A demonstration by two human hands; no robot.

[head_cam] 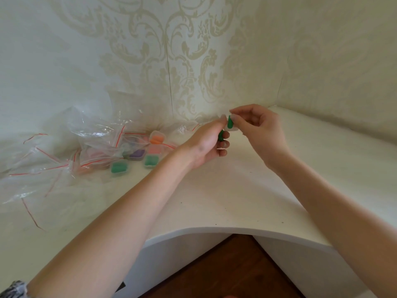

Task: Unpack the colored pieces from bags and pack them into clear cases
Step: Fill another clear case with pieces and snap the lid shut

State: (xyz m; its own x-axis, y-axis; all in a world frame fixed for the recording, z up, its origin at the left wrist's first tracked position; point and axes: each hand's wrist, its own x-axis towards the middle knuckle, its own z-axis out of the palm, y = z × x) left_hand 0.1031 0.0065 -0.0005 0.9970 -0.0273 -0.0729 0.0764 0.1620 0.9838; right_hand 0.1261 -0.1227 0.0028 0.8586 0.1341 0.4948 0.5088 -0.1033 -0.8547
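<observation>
Both my hands are raised above the white worktop, near the corner where it meets the patterned wall. My right hand pinches a small clear case at the fingertips, with one dark green piece standing in it. My left hand meets the case from the other side: its forefinger tip touches the top of that piece, while its lower fingers curl round a second green piece, kept in reserve. I judge that the case is held in the air, not set down, so that both hands can steady it while the piece is pressed home.

To my left lie the filled cases: two green cases, a purple case and an orange case, close together, some partly under the heap of clear zip bags with red seal strips. The bags spread to the left edge of the view; whether any holds loose pieces I cannot tell.

The worktop under and to the right of my hands gives room to set the case down. Its front edge curves inward toward me, with wooden floor below, so a dropped piece could roll off there.
</observation>
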